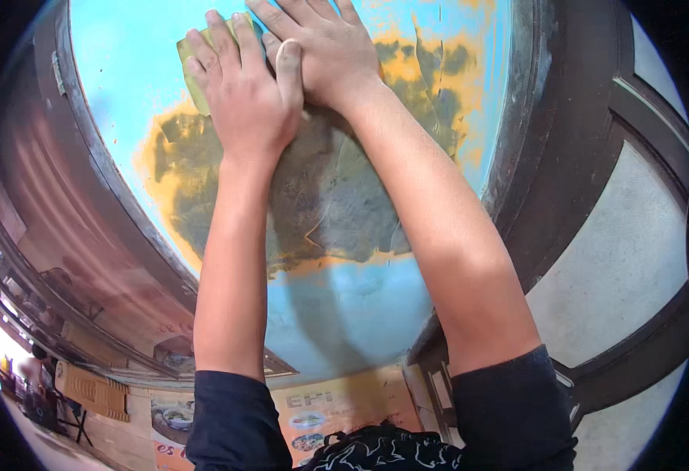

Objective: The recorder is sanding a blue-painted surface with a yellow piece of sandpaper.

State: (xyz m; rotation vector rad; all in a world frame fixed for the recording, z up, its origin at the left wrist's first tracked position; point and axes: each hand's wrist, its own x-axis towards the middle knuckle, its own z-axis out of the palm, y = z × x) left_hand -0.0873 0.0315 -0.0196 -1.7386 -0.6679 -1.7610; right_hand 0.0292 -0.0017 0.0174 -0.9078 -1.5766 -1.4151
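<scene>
Both of my arms reach up to a light blue panel (337, 314) with a large dark grey and orange patch (329, 196) across its middle. My left hand (250, 94) lies flat with fingers spread, pressing a thin yellow-green sheet (195, 82), which looks like sandpaper, against the panel at the patch's upper left. Its thumb overlaps the side of my right hand (329, 59). That hand rests flat next to it, fingers stretched out and their tips partly cut off by the upper edge. Whether the sheet extends under my right hand is hidden.
A dark frame (529, 141) borders the panel, with pale wall sections (619, 259) in dark beams at right. Brown glossy panes (70, 196) stand at left. Below are a printed poster (344, 404), a tan plastic chair (93, 390) and a blurred person (38, 377).
</scene>
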